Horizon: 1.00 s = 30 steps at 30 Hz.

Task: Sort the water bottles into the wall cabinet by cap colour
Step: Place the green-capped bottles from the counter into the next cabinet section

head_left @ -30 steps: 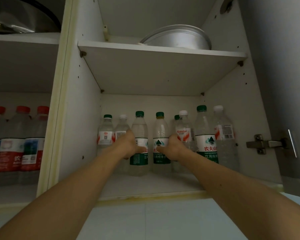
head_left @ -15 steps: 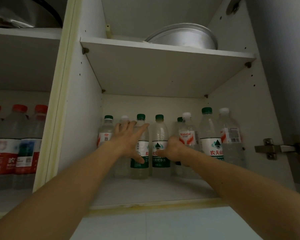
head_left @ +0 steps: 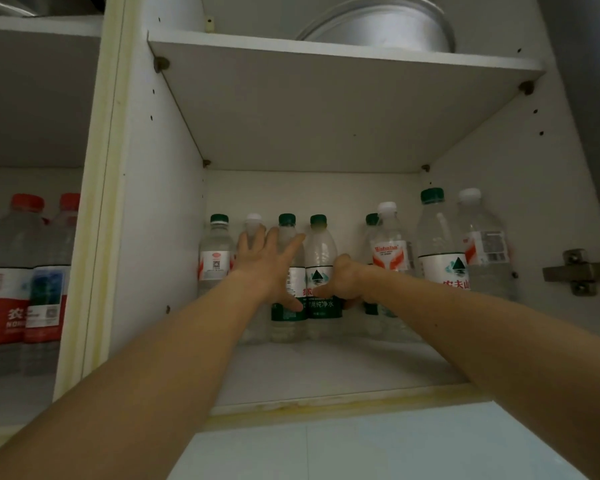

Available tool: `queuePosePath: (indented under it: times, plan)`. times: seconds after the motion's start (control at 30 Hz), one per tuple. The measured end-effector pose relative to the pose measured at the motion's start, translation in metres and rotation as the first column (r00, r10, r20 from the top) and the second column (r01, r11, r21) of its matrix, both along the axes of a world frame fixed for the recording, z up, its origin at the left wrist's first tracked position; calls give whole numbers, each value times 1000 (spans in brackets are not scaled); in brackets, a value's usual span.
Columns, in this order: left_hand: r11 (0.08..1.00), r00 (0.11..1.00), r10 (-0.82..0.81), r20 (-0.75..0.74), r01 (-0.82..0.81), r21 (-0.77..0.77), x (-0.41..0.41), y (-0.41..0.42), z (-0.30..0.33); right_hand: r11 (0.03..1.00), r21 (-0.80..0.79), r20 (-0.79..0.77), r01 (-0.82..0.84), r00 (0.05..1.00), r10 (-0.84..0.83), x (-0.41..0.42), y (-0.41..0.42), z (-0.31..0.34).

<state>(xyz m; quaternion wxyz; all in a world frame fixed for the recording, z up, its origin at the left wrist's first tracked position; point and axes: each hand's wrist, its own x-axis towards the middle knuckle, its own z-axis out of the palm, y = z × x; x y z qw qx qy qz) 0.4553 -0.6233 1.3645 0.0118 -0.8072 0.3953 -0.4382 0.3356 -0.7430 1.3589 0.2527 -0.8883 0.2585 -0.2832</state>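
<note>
Water bottles with green and white caps stand in a row at the back of the wall cabinet's lower shelf (head_left: 326, 372). My left hand (head_left: 267, 265) has its fingers spread and straight, lying over a green-capped bottle (head_left: 287, 223) and a white-capped bottle (head_left: 253, 220). My right hand (head_left: 343, 282) grips the middle green-capped bottle (head_left: 321, 258) at its label, with thumb in front and fingers curled behind. Another green-capped bottle (head_left: 216, 251) stands at the far left. On the right stand a white-capped bottle (head_left: 390, 244), a tall green-capped bottle (head_left: 437, 237) and a white-capped bottle (head_left: 482, 244).
Red-capped bottles (head_left: 25, 265) fill the left compartment behind a white divider panel (head_left: 142, 202). A metal bowl (head_left: 378, 26) sits on the upper shelf (head_left: 326, 57). A door hinge (head_left: 579, 271) juts from the right wall. White tiles (head_left: 361, 445) lie below the cabinet.
My left hand let go of the green-capped bottle's label and its fingers spread upward over the bottles. My right hand stays on the middle bottle. The camera moved closer.
</note>
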Motion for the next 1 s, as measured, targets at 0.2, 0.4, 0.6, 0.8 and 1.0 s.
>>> queuePosePath:
  times: [0.2,0.4,0.6,0.8,1.0]
  plan:
    - [1000,999,16,30,-16,-5,2,-3,-1,998,48,35,-27,999,26,3,-5,-1]
    - [1000,999,27,41,-26,-14,4,-5,-3,1000,-14,85,-21,996,22,3,-10,-9]
    - [1000,998,8,62,-7,-20,3,-3,-7,997,-75,33,-20,999,23,1,-8,-19]
    - [1000,999,-11,52,13,-23,1,0,-8,971,-237,-21,-12,1000,7,-5,1,-19]
    - [984,986,-146,80,153,-91,-4,2,-5,835,-536,58,127,992,-114,-28,21,-9]
